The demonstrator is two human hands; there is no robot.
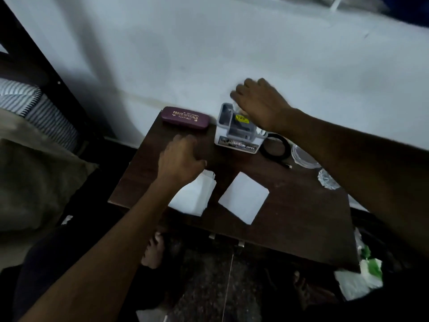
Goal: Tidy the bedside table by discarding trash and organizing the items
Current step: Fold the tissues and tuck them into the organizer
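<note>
Head view: on the dark wooden desk a white organizer box stands at the back edge by the wall, and the right hand reaches over its far right corner, fingers curled down at it; whether that grip holds anything, I cannot tell. The left hand, left of the box and in front of the maroon glasses case, is loosely closed, resting over a white paper. A second white paper lies in front of the box, a black cable just right of it.
</note>
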